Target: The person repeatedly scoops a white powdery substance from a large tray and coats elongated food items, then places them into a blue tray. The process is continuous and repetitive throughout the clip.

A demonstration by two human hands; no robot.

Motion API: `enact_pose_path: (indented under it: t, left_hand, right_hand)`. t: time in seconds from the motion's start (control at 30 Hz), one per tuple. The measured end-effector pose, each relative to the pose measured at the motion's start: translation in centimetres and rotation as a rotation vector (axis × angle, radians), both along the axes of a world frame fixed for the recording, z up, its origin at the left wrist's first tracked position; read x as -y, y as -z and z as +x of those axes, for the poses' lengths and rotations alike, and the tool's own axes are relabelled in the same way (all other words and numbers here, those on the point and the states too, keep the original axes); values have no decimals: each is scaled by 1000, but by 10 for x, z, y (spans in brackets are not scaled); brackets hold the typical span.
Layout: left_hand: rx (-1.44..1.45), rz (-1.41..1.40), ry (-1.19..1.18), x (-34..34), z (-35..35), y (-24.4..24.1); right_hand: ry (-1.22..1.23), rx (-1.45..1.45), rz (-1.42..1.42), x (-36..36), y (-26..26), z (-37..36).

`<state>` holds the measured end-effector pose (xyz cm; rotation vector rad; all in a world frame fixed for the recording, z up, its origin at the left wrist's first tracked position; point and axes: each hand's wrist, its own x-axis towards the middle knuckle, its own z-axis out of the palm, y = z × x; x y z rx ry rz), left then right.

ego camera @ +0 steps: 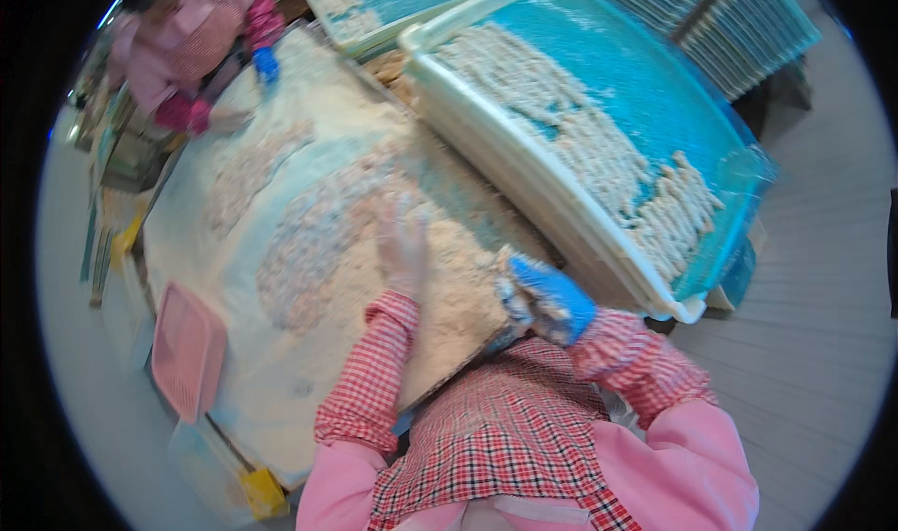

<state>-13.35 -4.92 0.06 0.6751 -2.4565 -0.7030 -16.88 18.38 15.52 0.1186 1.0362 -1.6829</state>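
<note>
My left hand (402, 247), in a thin pale glove dusted with powder, is blurred. It lies with fingers extended over a heap of cream-coloured breading (449, 299), at the edge of a band of coated food pieces (309, 243). At the table's near right corner is my right hand (554, 299) in a blue glove, its fingers caked with crumbs. It is curled around what look like pale coated pieces (515, 294), blurred and partly hidden. Just beyond it stands a white-rimmed tray (554, 194) with a blue liner, where coated pieces (596, 138) lie in tight rows.
A pink plastic basket (189, 355) sits at the table's left edge. Across the table a co-worker's blue-gloved hand (266, 64) is over the powder. A second tray (407, 5) stands at the back. Stacked trays (744, 40) rise at upper right beside the floor (793, 264).
</note>
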Motion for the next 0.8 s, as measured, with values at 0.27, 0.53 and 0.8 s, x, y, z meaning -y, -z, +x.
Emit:
enact_pose_path:
  t: [0.27, 0.53, 0.8]
  left_hand:
    - [191, -295, 75, 36, -66, 2]
    - [98, -22, 72, 47, -56, 8]
    - [604, 245, 161, 23, 83, -37]
  right_hand:
    - [307, -1030, 742, -207, -65, -216]
    - [22, -811, 716, -245, -49, -258]
    - [343, -1282, 672, -213, -33, -215]
